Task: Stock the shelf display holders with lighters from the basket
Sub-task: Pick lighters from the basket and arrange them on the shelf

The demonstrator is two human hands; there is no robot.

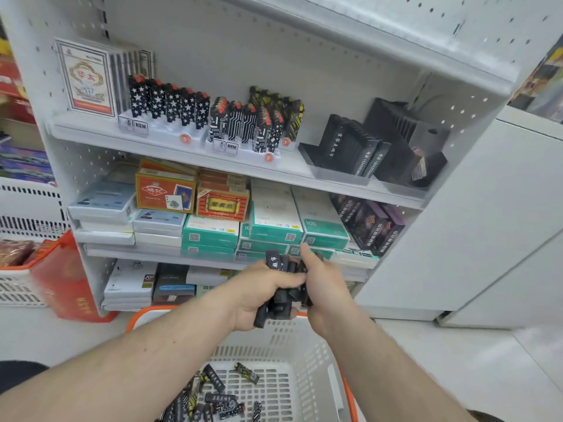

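Head view, both hands (292, 287) gripping black lighters (281, 300) above basket (307, 351), card boxes (164, 193) on shelf (213, 159) behind

Both forearms reach forward — the left hand (262, 287) and right hand (323, 284) meet, fingers curled in a shared grip.

Shop: stocked shelves (182, 153) (price tags)

Black lighters (285, 287) — both hands' fingers (283, 281)
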